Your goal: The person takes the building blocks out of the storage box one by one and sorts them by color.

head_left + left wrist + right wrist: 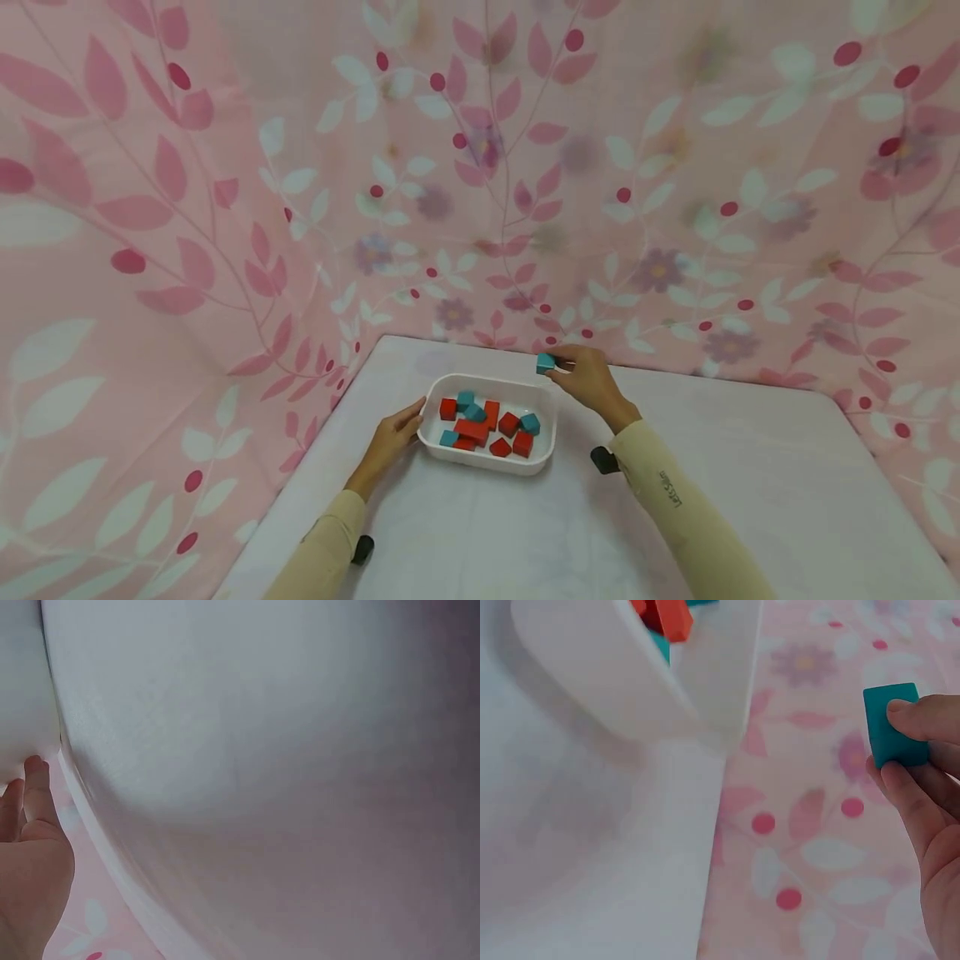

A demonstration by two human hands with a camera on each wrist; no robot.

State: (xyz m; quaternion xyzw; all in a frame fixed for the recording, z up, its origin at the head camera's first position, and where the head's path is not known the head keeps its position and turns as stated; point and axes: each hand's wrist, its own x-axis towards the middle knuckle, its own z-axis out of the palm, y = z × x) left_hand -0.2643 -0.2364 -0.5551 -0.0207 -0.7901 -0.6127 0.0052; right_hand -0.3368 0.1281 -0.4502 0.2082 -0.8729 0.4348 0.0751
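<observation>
One block (545, 364) pinched in right hand (590, 383); left hand (390, 446), fingers extended, touches tray (487, 461); right sleeve (660, 471) reads "LetsSlim".

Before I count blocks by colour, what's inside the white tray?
Inside the white tray are red blocks and teal blocks, some apparently lying on others. Whatever is directly beneath them, including any fully covered block, cannot be seen.

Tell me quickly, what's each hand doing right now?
Left hand: open, touching the white tray.
Right hand: closed, holding a teal block.
</observation>
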